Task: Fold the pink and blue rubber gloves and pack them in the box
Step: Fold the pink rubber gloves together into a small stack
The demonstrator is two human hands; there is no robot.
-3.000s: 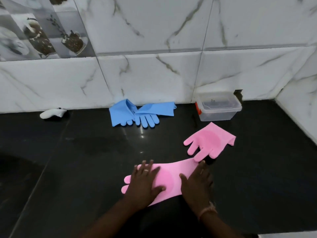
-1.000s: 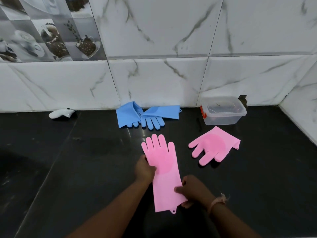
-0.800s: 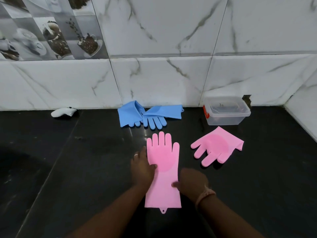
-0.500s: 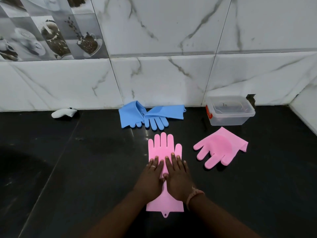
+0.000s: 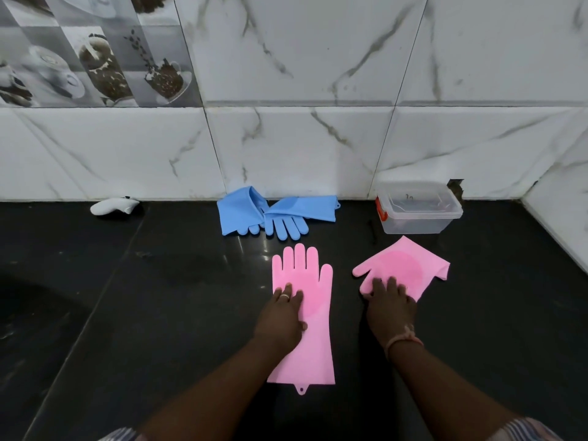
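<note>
One pink glove [image 5: 310,281] lies flat on the black counter, fingers pointing at the wall. My left hand [image 5: 281,316] rests flat on its palm area. A second pink glove [image 5: 410,265], folded over, lies to the right; my right hand [image 5: 389,308] covers its near edge, fingers over the glove's fingers, and whether they grip it I cannot tell. Two blue gloves [image 5: 273,213] lie overlapping against the wall. A clear plastic box [image 5: 416,208] with a lid and red latch stands at the back right.
A white object [image 5: 113,206] lies by the wall at the back left. White marble tiles rise behind the counter, and a side wall [image 5: 560,218] closes in on the right. Black counter [image 5: 127,297] stretches to the left of the gloves.
The first pink glove was turned from lying sideways to pointing at the wall. My right hand has since left it and moved right onto the folded pink glove.
</note>
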